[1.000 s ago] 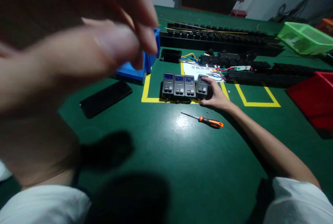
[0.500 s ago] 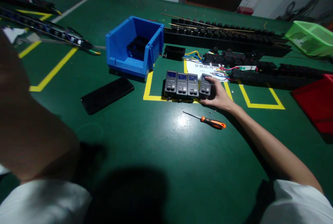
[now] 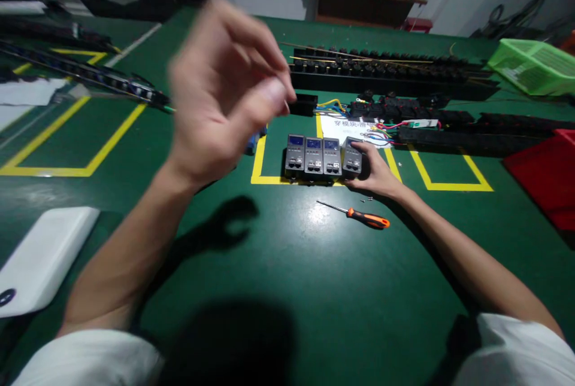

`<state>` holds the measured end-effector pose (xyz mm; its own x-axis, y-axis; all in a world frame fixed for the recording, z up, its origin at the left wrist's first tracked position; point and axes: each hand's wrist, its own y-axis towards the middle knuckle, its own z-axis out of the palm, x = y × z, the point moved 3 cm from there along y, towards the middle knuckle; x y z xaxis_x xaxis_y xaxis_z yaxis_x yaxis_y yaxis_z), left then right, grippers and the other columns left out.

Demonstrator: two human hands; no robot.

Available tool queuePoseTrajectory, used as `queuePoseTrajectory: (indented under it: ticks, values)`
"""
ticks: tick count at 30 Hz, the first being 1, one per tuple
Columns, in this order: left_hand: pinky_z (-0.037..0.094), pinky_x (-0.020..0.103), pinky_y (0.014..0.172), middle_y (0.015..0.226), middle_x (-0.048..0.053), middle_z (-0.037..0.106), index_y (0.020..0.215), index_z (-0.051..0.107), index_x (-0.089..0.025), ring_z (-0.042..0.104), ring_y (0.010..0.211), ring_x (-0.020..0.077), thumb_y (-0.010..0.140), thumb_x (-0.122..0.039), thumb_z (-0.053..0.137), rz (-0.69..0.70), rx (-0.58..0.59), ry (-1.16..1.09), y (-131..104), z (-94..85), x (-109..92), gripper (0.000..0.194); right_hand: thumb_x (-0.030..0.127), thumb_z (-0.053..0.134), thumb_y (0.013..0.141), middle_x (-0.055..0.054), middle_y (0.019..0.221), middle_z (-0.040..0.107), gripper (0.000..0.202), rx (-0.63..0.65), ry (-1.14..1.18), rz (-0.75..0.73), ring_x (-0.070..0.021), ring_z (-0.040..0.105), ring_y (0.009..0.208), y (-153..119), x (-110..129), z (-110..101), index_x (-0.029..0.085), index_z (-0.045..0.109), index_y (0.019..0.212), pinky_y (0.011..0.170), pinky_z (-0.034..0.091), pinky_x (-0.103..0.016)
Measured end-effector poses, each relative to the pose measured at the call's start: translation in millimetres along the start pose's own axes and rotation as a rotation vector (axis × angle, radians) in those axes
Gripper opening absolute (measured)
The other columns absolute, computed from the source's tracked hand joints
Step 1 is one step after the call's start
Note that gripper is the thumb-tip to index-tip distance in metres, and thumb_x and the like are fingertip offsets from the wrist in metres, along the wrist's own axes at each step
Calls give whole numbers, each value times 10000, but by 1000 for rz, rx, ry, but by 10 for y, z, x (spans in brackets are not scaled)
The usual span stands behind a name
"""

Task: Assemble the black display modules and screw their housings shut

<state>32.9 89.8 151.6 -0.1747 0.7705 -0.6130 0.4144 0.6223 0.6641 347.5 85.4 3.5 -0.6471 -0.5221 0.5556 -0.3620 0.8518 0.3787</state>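
Observation:
My right hand [image 3: 377, 173] grips the rightmost grey module [image 3: 351, 157], thumb and fingers around its right side. This boxy module, with ports and a small screen, stands at the right end of a row with several like it [image 3: 313, 155]. My left hand [image 3: 224, 93] is raised in front of the camera, blurred, its fingers curved and nothing visible in them; its shadow shows a gap between thumb and fingers. Below my right hand lies an orange-and-black screwdriver [image 3: 366, 217], with small screws [image 3: 369, 198] near it. The blue bin [image 3: 254, 142] is mostly hidden behind my left hand.
Black rails with wires [image 3: 413, 112] cross the back of the green table, by a printed sheet [image 3: 354, 130]. A green basket [image 3: 534, 66] and a red bin [image 3: 545, 179] stand at right. A white device [image 3: 47, 254] lies at left, and yellow tape [image 3: 112, 128] marks the table.
My left arm has swung up and inward from the left edge, bringing the hand into view over the blue bin and phone. My right hand stays on the module.

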Motion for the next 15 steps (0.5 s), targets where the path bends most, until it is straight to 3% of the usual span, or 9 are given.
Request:
queuePoseTrajectory:
  ticks: [4, 6, 10, 15]
  values:
    - [459, 498, 1007, 1223, 114, 562, 1201, 544, -177, 541, 1172, 288, 777, -425, 709, 104, 206, 284, -125, 386, 373, 518, 378, 812, 617, -122, 1403, 441, 943, 32, 55, 20, -342, 467, 1288, -19, -6, 6, 241, 343, 1423, 1097, 385, -501]
    - [393, 532, 1077, 1321, 139, 497, 1268, 488, -185, 461, 1272, 311, 749, -441, 727, 98, 246, 337, -227, 519, 625, 627, 372, 808, 620, -125, 1423, 433, 964, 57, 57, 16, -341, 460, 1304, -23, 6, 10, 239, 316, 1438, 1105, 381, -501]
    - [326, 566, 1134, 1463, 160, 352, 1398, 348, -242, 344, 1384, 341, 660, -535, 777, 66, 314, 241, -395, 649, 1017, 903, 368, 772, 660, -132, 1497, 373, 979, 112, 13, 17, -347, 414, 1360, -19, 37, 16, 246, 247, 1478, 1122, 353, -528]
    - [299, 581, 1151, 1522, 176, 254, 1458, 261, -264, 280, 1432, 365, 616, -544, 805, 0, 359, 153, -528, 734, 1235, 1040, 370, 757, 658, -146, 1546, 324, 1025, 172, -37, 45, -370, 410, 1372, -13, 34, 30, 254, 192, 1504, 1091, 384, -550]
